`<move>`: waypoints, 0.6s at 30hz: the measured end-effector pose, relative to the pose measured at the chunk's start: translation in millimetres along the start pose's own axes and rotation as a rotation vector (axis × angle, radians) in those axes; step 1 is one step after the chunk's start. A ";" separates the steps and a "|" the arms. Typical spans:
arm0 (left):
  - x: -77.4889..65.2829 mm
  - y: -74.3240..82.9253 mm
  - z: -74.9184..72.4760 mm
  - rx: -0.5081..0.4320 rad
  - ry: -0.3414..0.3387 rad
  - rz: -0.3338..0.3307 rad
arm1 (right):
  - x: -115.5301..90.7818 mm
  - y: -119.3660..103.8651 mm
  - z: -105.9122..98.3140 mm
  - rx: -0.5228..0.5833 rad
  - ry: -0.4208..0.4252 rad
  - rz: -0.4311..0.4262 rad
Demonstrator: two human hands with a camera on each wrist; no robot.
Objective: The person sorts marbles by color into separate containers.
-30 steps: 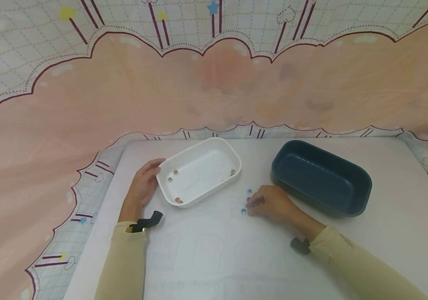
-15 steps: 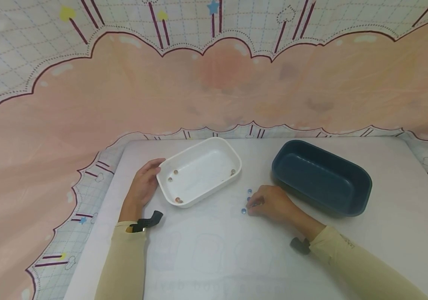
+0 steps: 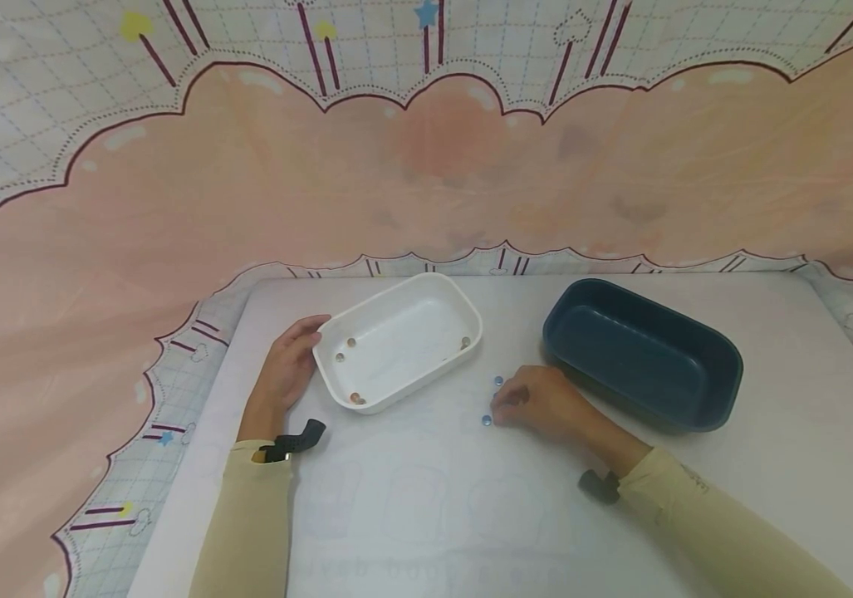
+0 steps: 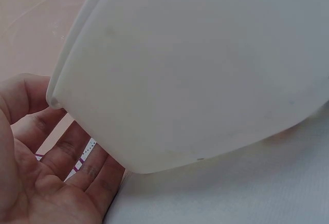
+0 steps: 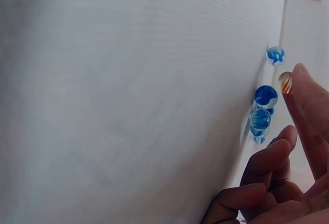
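Observation:
My left hand [image 3: 287, 374] grips the left end of a white rectangular tub [image 3: 396, 370], its fingers at the rim and along the outer wall in the left wrist view. Several small marbles lie inside, among them an orange one [image 3: 355, 398] near the front corner. To the tub's right, my right hand [image 3: 538, 402] is low over the table. In the right wrist view its thumb and forefinger pinch an orange-and-white striped marble [image 5: 286, 82] at their tips. Several blue marbles [image 5: 266, 95] lie close beside those fingers; in the head view the hand partly hides them.
A dark blue rectangular tub [image 3: 643, 357] stands right of the right hand, with no marbles showing inside. Both tubs are on a white tabletop [image 3: 426, 498]. A patterned pink and white cloth [image 3: 426, 183] hangs behind and along the left side.
Over the last half second my right hand has lifted slightly. The left hand and both tubs stay where they were.

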State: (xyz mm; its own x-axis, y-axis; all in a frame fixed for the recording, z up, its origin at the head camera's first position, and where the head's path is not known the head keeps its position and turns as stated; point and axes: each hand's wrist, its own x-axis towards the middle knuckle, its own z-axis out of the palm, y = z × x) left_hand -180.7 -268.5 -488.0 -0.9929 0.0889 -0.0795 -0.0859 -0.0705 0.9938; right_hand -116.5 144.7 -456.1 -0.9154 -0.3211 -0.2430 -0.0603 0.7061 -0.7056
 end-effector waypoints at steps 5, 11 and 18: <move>0.1 0.1 0.3 -0.007 0.005 0.000 | 0.9 0.6 -1.8 0.030 0.004 -0.003; -0.3 -0.7 0.2 -0.001 0.000 0.015 | 1.8 1.3 -3.6 0.033 0.012 -0.030; 0.4 -0.8 -0.4 -0.002 0.003 0.008 | 3.6 1.2 -5.1 0.049 -0.003 0.006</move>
State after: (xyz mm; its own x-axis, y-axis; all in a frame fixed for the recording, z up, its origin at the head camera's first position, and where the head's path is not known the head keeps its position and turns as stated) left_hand -181.0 -268.8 -488.9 -0.9938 0.0857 -0.0713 -0.0777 -0.0735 0.9943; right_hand -121.9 147.5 -454.4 -0.9145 -0.3188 -0.2490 -0.0354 0.6764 -0.7357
